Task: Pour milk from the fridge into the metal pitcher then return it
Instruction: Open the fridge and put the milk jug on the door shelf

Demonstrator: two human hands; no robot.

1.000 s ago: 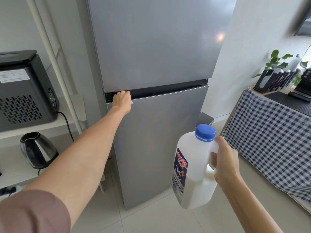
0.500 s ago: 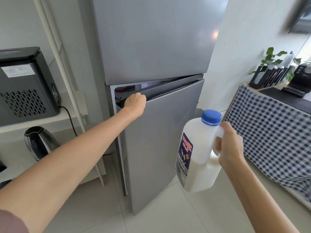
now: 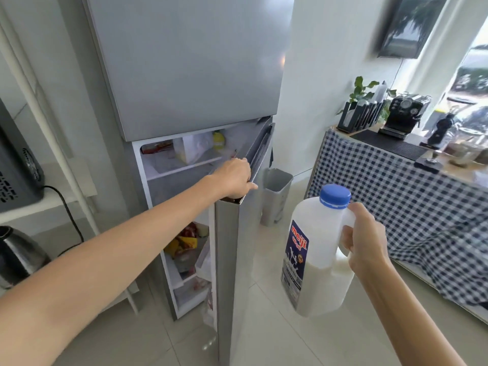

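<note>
A tall grey fridge (image 3: 190, 67) stands ahead with its lower door (image 3: 237, 260) swung wide open toward me. My left hand (image 3: 233, 178) grips the top edge of that door. Inside, white shelves (image 3: 169, 167) hold bags and packets of food. My right hand (image 3: 365, 241) holds a white plastic milk jug (image 3: 314, 276) by its handle, to the right of the door. The jug has a blue cap (image 3: 334, 196) screwed on and a blue label, and it is roughly half full. No metal pitcher can be made out.
A grey bin (image 3: 276, 196) stands on the floor right of the fridge. A counter draped in checked cloth (image 3: 412, 207) at the right carries a coffee machine (image 3: 404, 112) and a plant. At the left, a white rack holds a black appliance (image 3: 18, 175) and a kettle (image 3: 18, 254).
My left hand has pulled the lower fridge door from shut to wide open, and the shelves now show. The milk jug stays in my right hand, beside the door.
</note>
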